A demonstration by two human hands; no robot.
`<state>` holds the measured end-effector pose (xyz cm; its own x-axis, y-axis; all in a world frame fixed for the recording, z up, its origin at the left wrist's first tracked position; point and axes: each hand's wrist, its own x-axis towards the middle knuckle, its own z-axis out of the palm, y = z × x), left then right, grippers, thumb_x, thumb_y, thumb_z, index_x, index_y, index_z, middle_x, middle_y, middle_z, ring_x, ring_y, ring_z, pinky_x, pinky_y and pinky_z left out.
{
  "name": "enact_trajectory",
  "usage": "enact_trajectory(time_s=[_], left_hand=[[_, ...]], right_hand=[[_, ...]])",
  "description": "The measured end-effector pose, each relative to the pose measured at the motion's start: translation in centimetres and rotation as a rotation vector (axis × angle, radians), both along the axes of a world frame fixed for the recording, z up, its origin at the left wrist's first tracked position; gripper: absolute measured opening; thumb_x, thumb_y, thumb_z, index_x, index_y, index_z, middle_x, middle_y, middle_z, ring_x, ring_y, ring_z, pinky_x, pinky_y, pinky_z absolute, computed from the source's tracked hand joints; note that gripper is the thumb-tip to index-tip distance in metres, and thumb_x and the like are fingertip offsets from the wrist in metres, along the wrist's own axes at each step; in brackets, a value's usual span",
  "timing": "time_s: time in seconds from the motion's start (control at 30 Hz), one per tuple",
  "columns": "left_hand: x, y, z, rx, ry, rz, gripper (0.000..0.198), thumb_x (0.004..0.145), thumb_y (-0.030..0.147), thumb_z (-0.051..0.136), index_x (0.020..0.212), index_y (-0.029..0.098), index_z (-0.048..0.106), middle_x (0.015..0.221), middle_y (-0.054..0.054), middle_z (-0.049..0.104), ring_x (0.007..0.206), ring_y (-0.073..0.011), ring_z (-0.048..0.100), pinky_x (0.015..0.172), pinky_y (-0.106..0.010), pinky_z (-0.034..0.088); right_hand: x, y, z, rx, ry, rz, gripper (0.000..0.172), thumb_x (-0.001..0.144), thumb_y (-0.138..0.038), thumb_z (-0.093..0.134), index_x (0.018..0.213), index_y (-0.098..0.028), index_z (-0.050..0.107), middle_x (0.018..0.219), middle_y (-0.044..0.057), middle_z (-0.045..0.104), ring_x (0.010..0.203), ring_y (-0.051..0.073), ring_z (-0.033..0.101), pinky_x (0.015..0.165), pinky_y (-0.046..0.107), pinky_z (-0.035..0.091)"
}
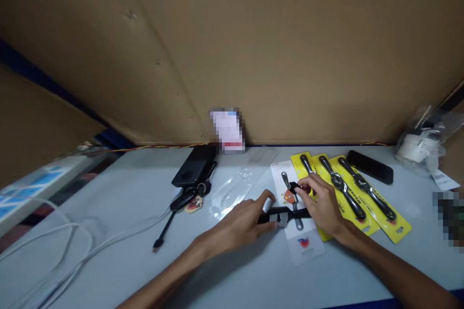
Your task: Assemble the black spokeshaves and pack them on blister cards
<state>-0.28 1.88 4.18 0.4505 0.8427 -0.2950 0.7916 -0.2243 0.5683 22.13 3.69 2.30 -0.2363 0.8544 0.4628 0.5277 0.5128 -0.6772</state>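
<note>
Near the table's middle, my left hand (250,217) is closed around the left end of a black spokeshave (295,213), whose grey metal plate (278,218) faces up. My right hand (321,200) pinches a small black part (295,187) just above the tool. Beneath both lies a white printed card (304,246) with a picture of the tool. To the right, several yellow-carded spokeshaves (357,183) lie side by side. An opened clear plastic blister (235,188) rests behind my left hand.
A black power bank (194,166), keys with a tag (194,203) and white cables (119,237) lie left. A phone (229,130) leans on the cardboard wall (275,53). Back right are a black phone (369,166) and a plastic bag with a white roll (416,148).
</note>
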Motion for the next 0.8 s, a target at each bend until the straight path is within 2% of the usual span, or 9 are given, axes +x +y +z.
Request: enact_trajectory(time_s=[0.13,0.23,0.33,0.47,0.6,0.8], left_hand=[[0.1,0.3,0.2,-0.025,-0.067,-0.022,0.046,0.086,0.046,0.06,0.123,0.021,0.05,0.077,-0.003,0.065,0.073,-0.0205,0.056,0.066,-0.029,0.035],[0.0,0.2,0.1,-0.031,-0.064,-0.037,0.043,0.084,0.046,0.062,0.119,0.022,0.051,0.069,0.002,0.062,0.067,-0.019,0.054,0.065,-0.028,0.035],[-0.1,-0.2,-0.5,0.031,-0.047,-0.054,0.041,0.086,0.044,0.061,0.119,0.022,0.051,0.066,0.003,0.064,0.063,-0.0188,0.055,0.065,-0.029,0.034],[-0.4,-0.8,-1.7,0.089,0.005,-0.056,0.04,0.089,0.046,0.059,0.119,0.021,0.05,0.078,-0.004,0.072,0.069,-0.023,0.063,0.062,-0.03,0.032],[-1.0,-1.4,-2.6,0.123,-0.047,-0.066,0.044,0.09,0.049,0.059,0.122,0.023,0.047,0.081,-0.002,0.074,0.068,-0.0235,0.065,0.06,-0.03,0.032],[-1.0,-2.2,-3.7,0.192,-0.003,-0.133,0.042,0.093,0.053,0.054,0.12,0.021,0.049,0.08,-0.005,0.074,0.067,-0.0253,0.068,0.056,-0.031,0.033]], right_hand=[[-0.6,-0.6,-0.7,-0.064,-0.006,0.069,0.015,0.096,-0.018,0.05,0.092,-0.021,0.064,0.09,0.004,0.065,0.085,0.019,0.062,0.077,0.032,0.047],[-0.9,-0.7,-0.8,-0.103,-0.007,0.091,0.017,0.094,-0.017,0.051,0.097,-0.021,0.067,0.092,0.005,0.067,0.086,0.019,0.064,0.078,0.034,0.049],[-1.3,-0.9,-0.5,-0.169,0.014,0.109,0.015,0.09,-0.014,0.056,0.095,-0.022,0.068,0.091,0.003,0.07,0.086,0.019,0.064,0.079,0.033,0.049],[-2.1,-1.6,-0.1,-0.249,0.061,0.177,0.015,0.084,-0.009,0.062,0.086,-0.022,0.067,0.084,0.001,0.069,0.083,0.018,0.064,0.079,0.032,0.049],[-2.5,-2.3,-0.3,-0.201,-0.003,0.269,0.016,0.087,-0.009,0.061,0.08,-0.023,0.064,0.08,0.0,0.065,0.088,0.019,0.06,0.087,0.036,0.047],[-2.9,-3.1,-1.6,-0.014,-0.233,0.193,0.012,0.095,-0.017,0.054,0.088,-0.021,0.063,0.093,0.007,0.06,0.095,0.023,0.054,0.088,0.04,0.046]])
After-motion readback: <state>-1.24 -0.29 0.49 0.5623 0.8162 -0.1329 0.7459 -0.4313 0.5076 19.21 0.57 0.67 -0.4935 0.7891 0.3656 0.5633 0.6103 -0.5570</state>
